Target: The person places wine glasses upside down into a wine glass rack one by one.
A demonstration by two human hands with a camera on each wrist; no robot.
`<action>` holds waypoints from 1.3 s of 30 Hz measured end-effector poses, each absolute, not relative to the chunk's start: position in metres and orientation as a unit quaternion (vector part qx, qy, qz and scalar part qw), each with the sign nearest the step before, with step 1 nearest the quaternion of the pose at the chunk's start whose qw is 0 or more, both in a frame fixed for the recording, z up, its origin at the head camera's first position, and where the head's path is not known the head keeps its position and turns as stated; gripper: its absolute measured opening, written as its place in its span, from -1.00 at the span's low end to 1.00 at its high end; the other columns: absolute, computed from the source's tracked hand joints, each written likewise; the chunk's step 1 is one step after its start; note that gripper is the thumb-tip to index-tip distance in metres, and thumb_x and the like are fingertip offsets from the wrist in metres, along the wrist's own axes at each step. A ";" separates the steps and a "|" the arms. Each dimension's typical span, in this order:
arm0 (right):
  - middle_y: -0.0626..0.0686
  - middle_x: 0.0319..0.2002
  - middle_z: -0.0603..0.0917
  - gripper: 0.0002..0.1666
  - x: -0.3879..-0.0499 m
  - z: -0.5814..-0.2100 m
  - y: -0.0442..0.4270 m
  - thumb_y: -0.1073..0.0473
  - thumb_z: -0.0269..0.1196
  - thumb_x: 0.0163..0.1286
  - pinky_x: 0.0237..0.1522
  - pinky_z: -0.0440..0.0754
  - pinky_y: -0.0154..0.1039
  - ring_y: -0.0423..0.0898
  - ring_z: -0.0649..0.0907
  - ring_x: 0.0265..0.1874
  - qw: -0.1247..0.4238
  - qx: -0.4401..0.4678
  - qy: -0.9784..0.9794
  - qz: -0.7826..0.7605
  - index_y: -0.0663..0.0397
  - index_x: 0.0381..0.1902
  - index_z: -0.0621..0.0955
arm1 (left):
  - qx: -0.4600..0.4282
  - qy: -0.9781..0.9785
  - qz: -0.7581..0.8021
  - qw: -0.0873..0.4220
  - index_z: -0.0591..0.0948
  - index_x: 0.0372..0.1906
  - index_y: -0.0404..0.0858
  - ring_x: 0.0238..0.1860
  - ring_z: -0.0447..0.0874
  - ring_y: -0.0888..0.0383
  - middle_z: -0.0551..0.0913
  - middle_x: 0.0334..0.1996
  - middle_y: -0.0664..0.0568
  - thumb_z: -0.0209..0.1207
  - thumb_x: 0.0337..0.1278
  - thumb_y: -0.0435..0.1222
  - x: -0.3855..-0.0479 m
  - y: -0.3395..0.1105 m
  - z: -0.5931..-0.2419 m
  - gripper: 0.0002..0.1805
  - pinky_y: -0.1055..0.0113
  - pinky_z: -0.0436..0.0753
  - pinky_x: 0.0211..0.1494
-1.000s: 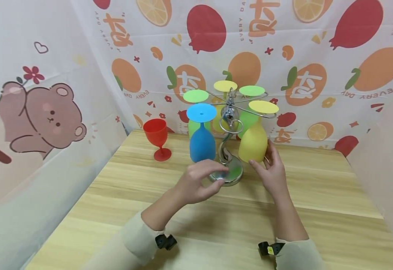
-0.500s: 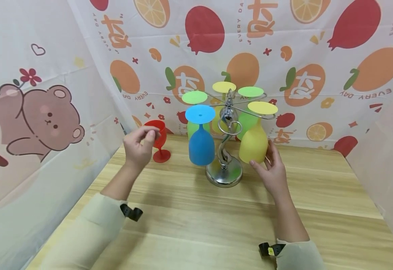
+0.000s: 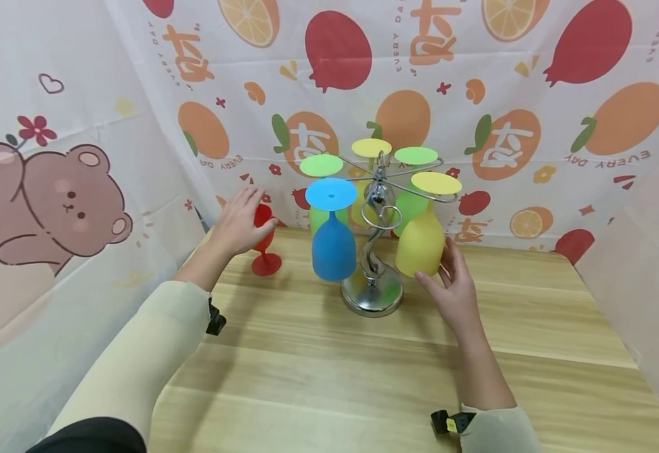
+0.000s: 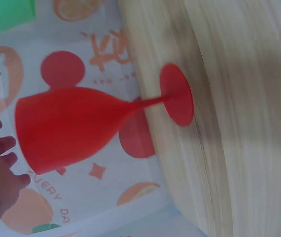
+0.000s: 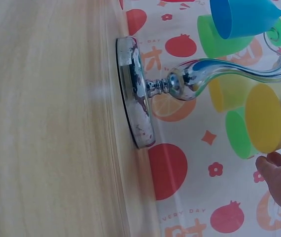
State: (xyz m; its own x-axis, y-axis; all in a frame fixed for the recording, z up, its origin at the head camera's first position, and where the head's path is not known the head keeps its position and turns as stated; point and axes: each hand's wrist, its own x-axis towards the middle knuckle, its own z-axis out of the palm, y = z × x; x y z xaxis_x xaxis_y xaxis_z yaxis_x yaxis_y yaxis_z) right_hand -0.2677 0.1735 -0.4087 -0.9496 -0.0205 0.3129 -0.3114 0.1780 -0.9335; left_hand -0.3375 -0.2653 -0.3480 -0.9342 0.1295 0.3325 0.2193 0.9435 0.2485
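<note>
A red goblet [image 3: 264, 244] stands upright on the table at the left. My left hand [image 3: 240, 225] is at its bowl, fingers spread and partly hiding it in the head view. In the left wrist view that hand [image 4: 0, 182] lies just beyond the rim of the goblet [image 4: 71, 126], not gripping it. A yellow goblet [image 3: 421, 245] hangs upside down by its foot from a chrome rack [image 3: 371, 294]. Around its lower bowl my right hand [image 3: 455, 292] holds on, thumb in front and fingers at the side and behind.
Also upside down on the rack are a blue goblet [image 3: 334, 251] at the front left and green and yellow ones behind. A printed cloth [image 3: 499, 207] backs the wooden table [image 3: 307, 377]. Another cloth with a bear [image 3: 75, 201] hangs at the left.
My left hand has moved left from beside the rack's base to the red goblet, and its fingers have spread out. The right hand has stayed at the yellow goblet.
</note>
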 end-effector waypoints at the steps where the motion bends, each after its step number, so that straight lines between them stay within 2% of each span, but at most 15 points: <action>1: 0.11 0.49 0.24 0.10 -0.268 -0.409 0.174 0.07 0.43 0.23 0.40 0.31 -0.20 0.02 0.29 0.46 0.115 0.109 -0.758 0.632 -0.08 0.57 0.06 | -0.087 -0.976 -0.133 0.150 0.15 0.52 -0.24 0.52 -0.03 -0.20 0.13 0.50 -0.21 0.08 0.27 0.07 -0.341 -0.266 -0.348 -0.16 -0.31 0.04 0.48; 7: 0.09 0.51 0.20 0.12 -0.269 -0.408 0.174 0.04 0.43 0.23 0.41 0.29 -0.13 0.02 0.26 0.47 0.105 0.109 -0.763 0.629 -0.06 0.57 0.04 | -0.076 -0.987 -0.090 0.113 0.14 0.51 -0.28 0.50 -0.03 -0.28 0.14 0.49 -0.28 0.07 0.27 0.05 -0.358 -0.266 -0.352 -0.16 -0.30 -0.01 0.49; 15: 0.08 0.50 0.22 0.11 -0.269 -0.408 0.170 0.06 0.43 0.23 0.41 0.30 -0.16 0.00 0.27 0.47 0.102 0.110 -0.761 0.631 -0.08 0.57 0.05 | -0.048 -0.991 -0.074 0.099 0.25 0.46 -0.31 0.43 0.12 -0.24 0.26 0.42 -0.28 0.02 0.32 0.01 -0.363 -0.266 -0.360 -0.27 -0.26 0.06 0.47; 23: 0.10 0.50 0.21 0.12 -0.270 -0.410 0.172 0.05 0.42 0.24 0.41 0.29 -0.12 0.02 0.27 0.47 0.099 0.108 -0.767 0.624 -0.12 0.57 0.03 | -0.041 -0.993 -0.044 0.098 0.23 0.48 -0.31 0.50 0.07 -0.22 0.21 0.48 -0.24 -0.04 0.39 0.02 -0.363 -0.260 -0.361 -0.28 -0.20 0.08 0.51; 30: 0.10 0.49 0.22 0.11 -0.270 -0.410 0.173 0.03 0.42 0.24 0.42 0.28 -0.07 0.03 0.28 0.46 0.098 0.107 -0.768 0.624 -0.12 0.57 0.03 | -0.036 -0.995 -0.034 0.084 0.14 0.51 -0.31 0.53 -0.01 -0.22 0.12 0.52 -0.24 -0.10 0.43 0.05 -0.362 -0.257 -0.361 -0.25 -0.19 0.02 0.53; 39: 0.10 0.47 0.24 0.09 -0.267 -0.406 0.171 0.07 0.41 0.25 0.44 0.26 -0.07 0.03 0.30 0.43 0.095 0.105 -0.764 0.629 -0.16 0.57 0.04 | -0.051 -0.994 0.000 0.095 0.17 0.49 -0.34 0.52 0.03 -0.18 0.16 0.50 -0.22 -0.07 0.42 0.03 -0.363 -0.256 -0.361 -0.27 -0.15 0.02 0.55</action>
State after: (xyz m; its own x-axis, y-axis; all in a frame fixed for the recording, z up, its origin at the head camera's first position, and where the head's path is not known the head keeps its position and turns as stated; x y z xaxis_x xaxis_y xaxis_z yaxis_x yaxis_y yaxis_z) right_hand -0.2667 0.1710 -0.4063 -0.9598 -0.0413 0.2777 -0.2805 0.1861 -0.9416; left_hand -0.3628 -0.2564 -0.3612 -0.9767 0.1005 0.1897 0.1004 0.9949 -0.0102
